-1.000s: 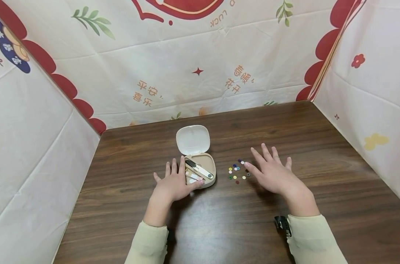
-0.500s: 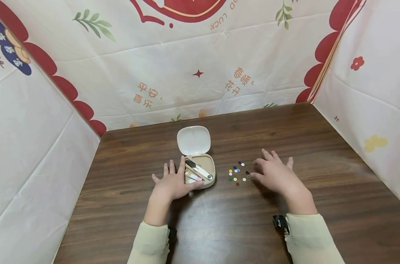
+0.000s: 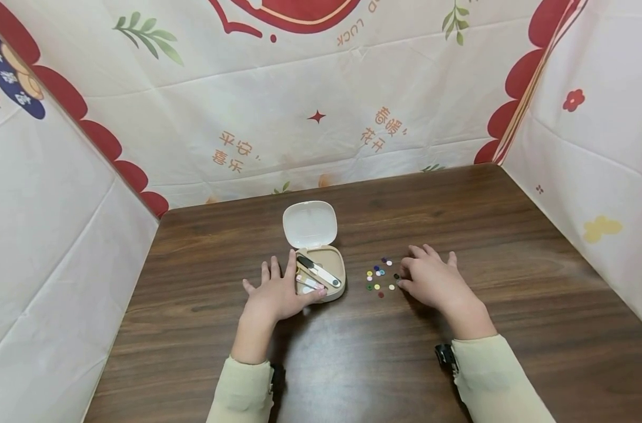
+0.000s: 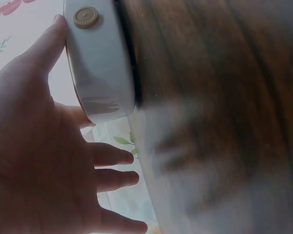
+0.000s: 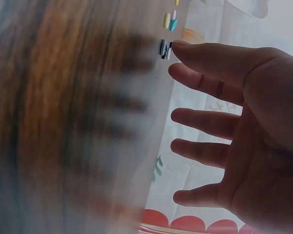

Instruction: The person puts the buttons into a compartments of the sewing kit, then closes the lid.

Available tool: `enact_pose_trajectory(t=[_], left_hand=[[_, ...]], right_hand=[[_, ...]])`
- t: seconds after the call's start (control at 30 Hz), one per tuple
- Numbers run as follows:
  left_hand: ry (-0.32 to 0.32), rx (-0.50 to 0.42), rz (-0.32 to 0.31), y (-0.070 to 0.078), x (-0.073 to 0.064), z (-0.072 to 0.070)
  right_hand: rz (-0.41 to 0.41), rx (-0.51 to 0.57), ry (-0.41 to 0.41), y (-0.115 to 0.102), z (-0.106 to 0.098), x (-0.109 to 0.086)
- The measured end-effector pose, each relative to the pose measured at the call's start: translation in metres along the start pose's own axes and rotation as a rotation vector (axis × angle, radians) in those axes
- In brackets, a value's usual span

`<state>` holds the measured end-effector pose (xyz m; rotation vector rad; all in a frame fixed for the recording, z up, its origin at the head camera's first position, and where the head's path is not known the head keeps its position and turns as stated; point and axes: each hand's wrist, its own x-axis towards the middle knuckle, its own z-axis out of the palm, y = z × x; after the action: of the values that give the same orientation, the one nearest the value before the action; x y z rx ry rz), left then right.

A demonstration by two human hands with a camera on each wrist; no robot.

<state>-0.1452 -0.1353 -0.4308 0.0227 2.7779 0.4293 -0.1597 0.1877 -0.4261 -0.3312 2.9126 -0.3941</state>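
Observation:
A small beige sewing box [image 3: 330, 257] stands with its white lid [image 3: 310, 226] tipped back. Inside it lie a black-and-white snips-like tool [image 3: 321, 273] and some pale small items. My left hand [image 3: 273, 299] rests against the box's near left corner, thumb at the front and index finger along the left side, the other fingers spread. Several small coloured buttons [image 3: 377, 286] are scattered on the table to the right of the box. At their right edge is my right hand [image 3: 434, 285], fingers slightly bent. In the right wrist view its thumb tip [image 5: 179, 45] is right by a dark button [image 5: 163, 48].
The brown wood-grain table [image 3: 204, 352] is bounded by printed white cloth walls at the back [image 3: 300, 88], left and right. A dark wrist device [image 3: 445, 356] shows at the right sleeve [image 3: 495, 376].
My right hand has gone from spread fingers over the buttons to bent fingers low at their right edge. My left hand has stayed against the box.

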Motion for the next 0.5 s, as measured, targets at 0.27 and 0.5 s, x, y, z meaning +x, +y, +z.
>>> enact_pose_trajectory(t=[0.27, 0.5], left_hand=[[0.008, 0.017, -0.006, -0.0048, 0.0081, 0.0068], [-0.010, -0.005, -0.016, 0.0009, 0.0006, -0.0004]], right_hand=[[-0.020, -0.032, 0.005, -0.0015, 0.0011, 0.0025], [-0.012, -0.045, -0.015, -0.0055, 0.0012, 0.0056]])
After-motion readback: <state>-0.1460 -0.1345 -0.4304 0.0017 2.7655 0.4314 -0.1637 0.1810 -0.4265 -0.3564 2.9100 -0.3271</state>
